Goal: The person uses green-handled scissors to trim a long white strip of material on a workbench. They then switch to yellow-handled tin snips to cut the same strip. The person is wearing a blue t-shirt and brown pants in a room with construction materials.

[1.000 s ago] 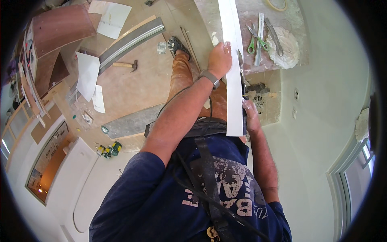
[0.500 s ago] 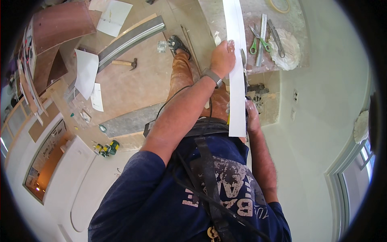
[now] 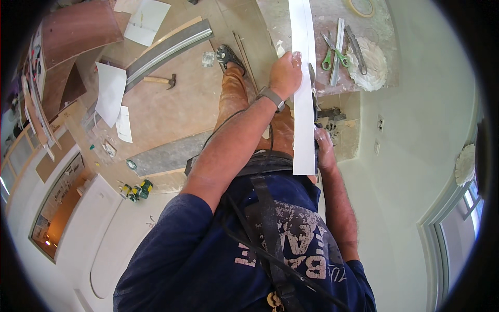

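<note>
A long, narrow white strip (image 3: 303, 119) stretches from the top of the head view down to my waist. On its left edge, my left hand (image 3: 286, 74) is closed, with the thumb lying on the strip's face; a watch (image 3: 273, 99) is on that wrist. My right hand (image 3: 325, 148) is beside the strip's lower right edge, its fingers curled around a dark object mostly hidden behind the strip. A thin dark edge (image 3: 313, 75) shows along the strip's right side, level with my left hand; its kind is unclear.
Upper right, a dusty work surface (image 3: 332, 10) bears green-handled scissors (image 3: 327, 61), a metal strip (image 3: 337, 54), a grey long tool (image 3: 356, 51), a white-crusted round piece (image 3: 371, 73) and a tape roll (image 3: 364, 7). A hammer (image 3: 161, 80) lies on a board at left, near a metal profile (image 3: 171, 49).
The white strip has shifted very slightly left and up, and both hands have moved a little with it. Both hands keep their hold.
</note>
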Demonstrator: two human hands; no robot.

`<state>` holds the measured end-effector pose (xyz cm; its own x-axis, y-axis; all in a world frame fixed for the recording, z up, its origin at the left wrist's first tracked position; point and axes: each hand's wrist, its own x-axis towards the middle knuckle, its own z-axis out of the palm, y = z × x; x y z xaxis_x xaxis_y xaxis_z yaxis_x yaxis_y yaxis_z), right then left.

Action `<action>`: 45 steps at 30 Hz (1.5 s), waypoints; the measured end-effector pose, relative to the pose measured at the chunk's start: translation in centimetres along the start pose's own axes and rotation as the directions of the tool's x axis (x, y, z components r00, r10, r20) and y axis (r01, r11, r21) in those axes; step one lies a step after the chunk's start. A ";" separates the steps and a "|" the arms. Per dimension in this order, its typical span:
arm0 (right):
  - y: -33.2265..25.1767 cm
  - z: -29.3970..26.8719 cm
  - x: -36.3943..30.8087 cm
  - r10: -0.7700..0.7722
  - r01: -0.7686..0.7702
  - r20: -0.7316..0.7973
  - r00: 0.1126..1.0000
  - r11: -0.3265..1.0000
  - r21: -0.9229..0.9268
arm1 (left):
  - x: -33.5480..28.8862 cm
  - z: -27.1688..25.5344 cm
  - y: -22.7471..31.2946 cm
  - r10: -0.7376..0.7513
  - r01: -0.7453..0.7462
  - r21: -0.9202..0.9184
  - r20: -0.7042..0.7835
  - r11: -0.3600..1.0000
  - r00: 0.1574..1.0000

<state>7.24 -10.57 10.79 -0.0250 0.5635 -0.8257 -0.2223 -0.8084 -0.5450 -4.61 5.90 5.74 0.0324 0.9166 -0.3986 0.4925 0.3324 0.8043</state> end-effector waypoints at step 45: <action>-2.4 0.3 -0.8 -0.044 0.052 -0.098 0.994 0.995 0.087 | 1.1 0.4 0.9 0.030 -0.030 -0.013 -0.047 0.999 0.998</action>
<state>7.47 -9.01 12.82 0.0803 0.5789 -0.8114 -0.3074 -0.7600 -0.5727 -3.75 7.08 5.84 0.0060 0.9354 -0.3535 0.4804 0.3073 0.8214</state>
